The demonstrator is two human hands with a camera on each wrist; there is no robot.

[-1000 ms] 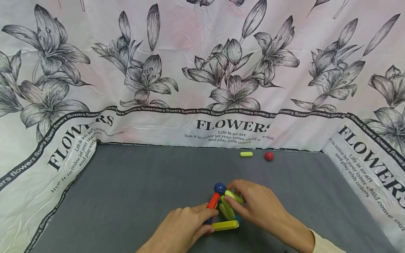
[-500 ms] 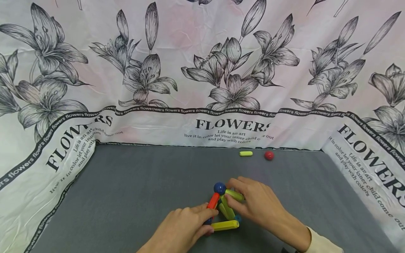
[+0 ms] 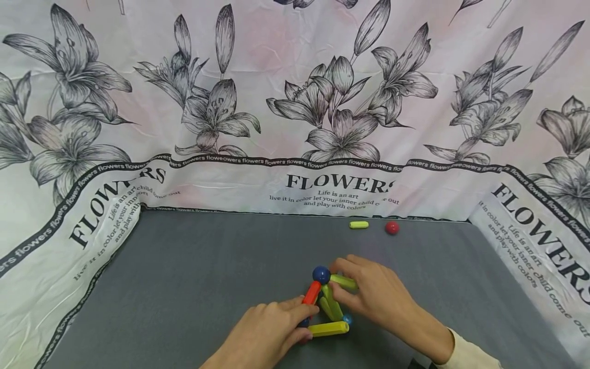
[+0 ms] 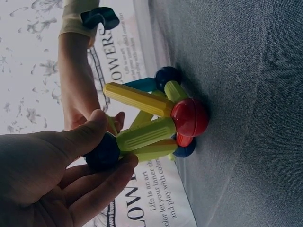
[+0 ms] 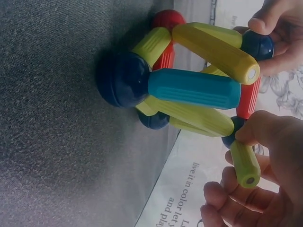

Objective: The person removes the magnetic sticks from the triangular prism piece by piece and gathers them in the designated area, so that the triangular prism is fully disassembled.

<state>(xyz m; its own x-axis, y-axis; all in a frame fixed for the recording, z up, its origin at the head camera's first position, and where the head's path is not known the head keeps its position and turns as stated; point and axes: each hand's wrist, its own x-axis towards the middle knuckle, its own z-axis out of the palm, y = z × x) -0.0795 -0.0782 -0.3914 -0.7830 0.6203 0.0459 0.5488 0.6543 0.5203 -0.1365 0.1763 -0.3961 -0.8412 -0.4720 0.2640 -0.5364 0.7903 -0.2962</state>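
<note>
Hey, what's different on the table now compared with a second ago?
The light green rod at your right hand has swung slightly: its free end points a bit farther away from you, and that hand shifted slightly with it. Nothing was visibly grasped or released. Your left hand still holds its dark blue ball; the loose yellow-green rod and red ball stayed put.

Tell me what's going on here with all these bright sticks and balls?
Someone is handling a small framework of sticks and balls with both hands, over a grey surface. The left hand holds a blue ball at one corner, while the right hand grips a green stick touching the top blue ball. A yellow stick has one end bare. Farther back, a small yellow-green stick and a red ball lie loose.
</note>
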